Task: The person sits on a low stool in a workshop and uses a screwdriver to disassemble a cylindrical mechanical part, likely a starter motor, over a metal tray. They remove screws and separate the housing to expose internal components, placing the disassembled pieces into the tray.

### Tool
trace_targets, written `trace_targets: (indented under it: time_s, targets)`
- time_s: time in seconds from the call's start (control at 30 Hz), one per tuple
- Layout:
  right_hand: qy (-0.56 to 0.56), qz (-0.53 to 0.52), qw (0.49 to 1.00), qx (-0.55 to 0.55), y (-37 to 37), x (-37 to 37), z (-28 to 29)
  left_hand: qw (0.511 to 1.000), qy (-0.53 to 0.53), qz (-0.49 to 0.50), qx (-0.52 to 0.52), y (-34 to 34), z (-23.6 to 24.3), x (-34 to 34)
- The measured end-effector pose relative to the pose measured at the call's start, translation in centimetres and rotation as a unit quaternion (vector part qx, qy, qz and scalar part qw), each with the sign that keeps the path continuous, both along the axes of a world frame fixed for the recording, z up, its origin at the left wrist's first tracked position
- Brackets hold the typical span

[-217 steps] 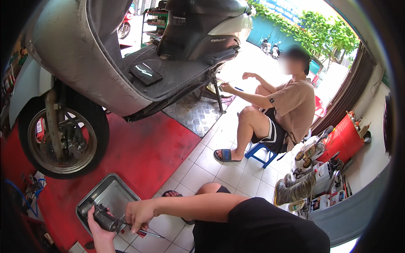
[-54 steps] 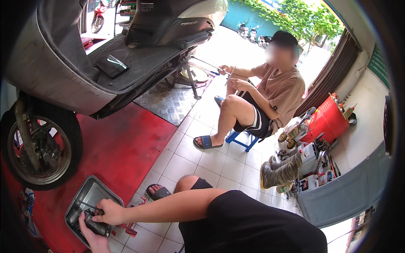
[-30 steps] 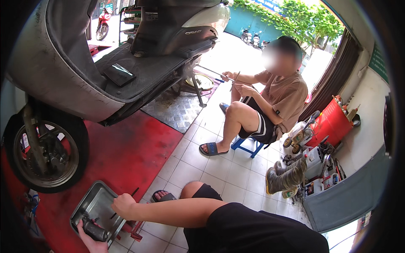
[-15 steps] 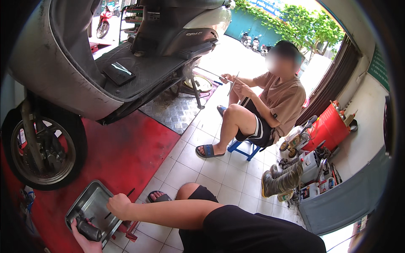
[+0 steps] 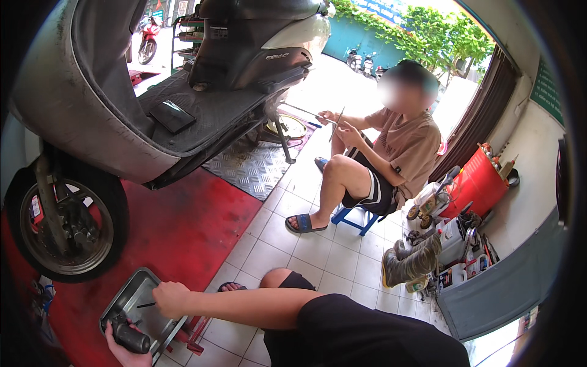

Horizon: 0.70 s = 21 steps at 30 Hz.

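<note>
One metal tray (image 5: 131, 292) at seven o'clock: left hand (image 5: 125, 345) clasps one black grip (image 5: 129, 337); right hand (image 5: 171, 298) pinches one thin tool (image 5: 145, 304).

A single head-worn fisheye camera looks down and forward from the person's head over a workshop floor (image 5: 318, 257). Straight edges bow toward the dark round rim. The person's own arms enter from the lower edge, closest to the lens, over a metal tray (image 5: 137, 293) at lower left. A raised scooter (image 5: 153, 92) fills the upper left; a seated person (image 5: 379, 165) sits farther off, right of centre.
</note>
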State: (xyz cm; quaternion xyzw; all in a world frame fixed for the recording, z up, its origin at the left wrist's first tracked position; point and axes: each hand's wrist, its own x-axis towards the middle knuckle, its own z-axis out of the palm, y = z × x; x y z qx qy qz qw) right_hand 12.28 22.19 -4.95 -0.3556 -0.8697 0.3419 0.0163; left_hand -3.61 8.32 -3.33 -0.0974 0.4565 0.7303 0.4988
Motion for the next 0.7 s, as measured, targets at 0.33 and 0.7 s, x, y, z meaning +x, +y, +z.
trace_targets:
  time_s: [0.33,0.7]
  targets:
    - [0.002,0.027,1.0,-0.013,0.5,0.1,0.5,0.991,-0.007,0.004,0.13,-1.2,3.2,0.5]
    - [0.038,0.025,0.999,-0.014,0.6,0.5,2.0,0.965,-0.091,0.005,0.247,-2.1,3.6,-0.2]
